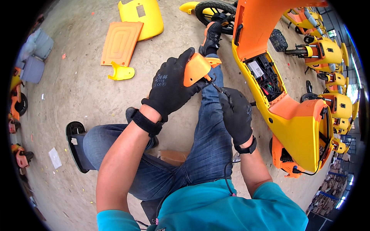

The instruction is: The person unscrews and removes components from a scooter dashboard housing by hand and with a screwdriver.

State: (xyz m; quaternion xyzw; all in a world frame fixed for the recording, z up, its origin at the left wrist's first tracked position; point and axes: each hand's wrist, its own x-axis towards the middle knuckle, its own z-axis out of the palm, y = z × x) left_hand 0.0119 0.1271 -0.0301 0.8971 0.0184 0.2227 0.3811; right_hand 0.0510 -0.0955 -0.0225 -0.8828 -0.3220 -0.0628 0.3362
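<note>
My left hand (169,82), in a black glove, is closed around an orange molded plastic part (196,69), held up over my right leg. A small dark hook (214,77) sticks out at the part's right side. From the right comes my right hand (236,109), also gloved in black, with its fingers wrapped around a slim dark tool (218,89) that looks like a screwdriver. The tool's tip is close to the hook; whether they touch I cannot tell. Most of the tool is hidden inside the right glove.
On the right stands a yellow and orange scooter (293,127), its wiring bay (266,79) uncovered. A yellow panel (152,19), an orange panel (121,42) and a small yellow piece (121,72) lie on the concrete floor ahead. More scooters line the far right; grey bins (32,69) stand left.
</note>
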